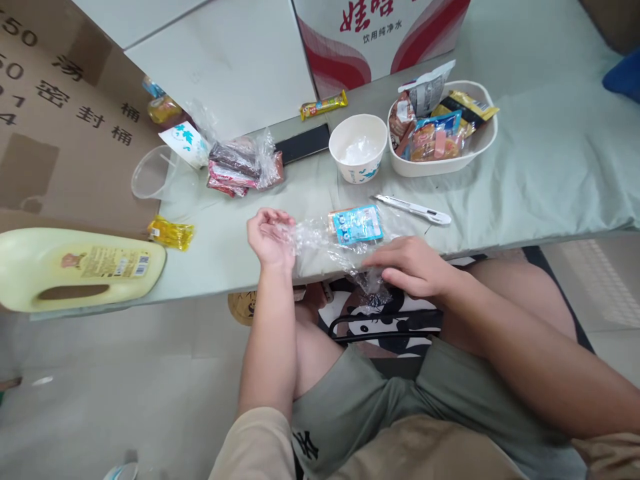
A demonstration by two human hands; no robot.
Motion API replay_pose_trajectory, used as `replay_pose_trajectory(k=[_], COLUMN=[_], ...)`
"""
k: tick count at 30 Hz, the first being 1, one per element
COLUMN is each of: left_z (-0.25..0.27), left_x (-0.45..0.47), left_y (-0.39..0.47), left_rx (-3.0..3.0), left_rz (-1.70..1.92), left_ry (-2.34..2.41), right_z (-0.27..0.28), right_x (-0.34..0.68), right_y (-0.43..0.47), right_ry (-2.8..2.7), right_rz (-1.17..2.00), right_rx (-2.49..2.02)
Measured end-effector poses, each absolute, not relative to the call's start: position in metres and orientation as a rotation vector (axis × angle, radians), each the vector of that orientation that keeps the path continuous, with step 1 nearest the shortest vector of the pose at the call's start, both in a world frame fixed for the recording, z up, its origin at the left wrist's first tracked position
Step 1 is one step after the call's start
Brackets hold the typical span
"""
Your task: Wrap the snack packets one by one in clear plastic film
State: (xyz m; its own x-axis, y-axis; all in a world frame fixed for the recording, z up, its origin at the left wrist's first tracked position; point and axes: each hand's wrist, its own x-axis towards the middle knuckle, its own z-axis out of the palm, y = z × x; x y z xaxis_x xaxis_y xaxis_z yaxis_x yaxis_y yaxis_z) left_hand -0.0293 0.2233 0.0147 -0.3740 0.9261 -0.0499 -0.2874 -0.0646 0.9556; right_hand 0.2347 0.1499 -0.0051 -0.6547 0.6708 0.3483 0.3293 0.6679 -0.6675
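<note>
A crumpled clear plastic bag (317, 235) stretches between my two hands at the table's near edge. My left hand (273, 237) is turned palm inward, its curled fingers closed on one end. My right hand (415, 265) reaches in palm down, with fingers and thumb on the other end, part of which droops over the edge. A small blue snack packet (359, 225) lies between the hands; clear film overlaps it, and I cannot tell whether it is inside. Beyond my right hand rests a white utility knife (417, 209).
Behind stand a paper bowl (357, 163) holding clear plastic and a white tub (450, 167) of snack packets. A black phone (305, 143), yellow snack stick (324, 105), bagged snacks (235, 167), clear plastic cup (157, 175), yellow packet (173, 233) and large bottle (115, 243) are leftward.
</note>
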Motion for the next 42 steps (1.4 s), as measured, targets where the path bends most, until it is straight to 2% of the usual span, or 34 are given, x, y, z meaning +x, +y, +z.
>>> replay_pose_trajectory(k=[2, 6, 8, 10, 17, 22, 27, 33, 38, 42], left_z=[0.015, 0.014, 0.014, 0.014, 0.011, 0.018, 0.026, 0.016, 0.011, 0.01], left_x=[-0.032, -0.031, -0.03, -0.03, -0.017, -0.004, -0.001, -0.002, 0.003, 0.011], left_y=[0.222, 0.212, 0.207, 0.204, 0.2, 0.196, 0.194, 0.197, 0.199, 0.196], left_rx=[0.907, 1.471, 1.672, 1.743, 1.461, 1.178, 1.046, 0.977, 0.967, 0.93], left_rz=[1.482, 0.984, 0.704, 0.579, 0.783, 0.913, 0.836, 0.741, 0.818, 0.887], left_ry=[1.367, 1.514, 1.464, 1.432, 1.374, 1.125, 0.907, 1.085, 1.169, 1.064], right_z=[-0.007, -0.007, -0.008, -0.009, -0.011, -0.013, -0.01, -0.011, -0.014, -0.011], right_x=[0.232, 0.226, 0.224, 0.224, 0.223, 0.219, 0.22, 0.221, 0.225, 0.225], right_y=[0.15, 0.155, 0.156, 0.157, 0.154, 0.158, 0.161, 0.16, 0.161, 0.16], right_ry=[-2.271, -2.014, -1.959, -2.0, -2.256, -2.152, -2.005, -2.001, -1.933, -1.819], right_rz=[0.754, 0.499, 0.434, 0.425, 0.34, 0.52, 0.692, 0.794, 0.956, 1.098], right_rx=[-0.977, -1.433, -1.49, -1.498, -1.358, -1.344, -1.239, -1.128, -1.071, -1.088])
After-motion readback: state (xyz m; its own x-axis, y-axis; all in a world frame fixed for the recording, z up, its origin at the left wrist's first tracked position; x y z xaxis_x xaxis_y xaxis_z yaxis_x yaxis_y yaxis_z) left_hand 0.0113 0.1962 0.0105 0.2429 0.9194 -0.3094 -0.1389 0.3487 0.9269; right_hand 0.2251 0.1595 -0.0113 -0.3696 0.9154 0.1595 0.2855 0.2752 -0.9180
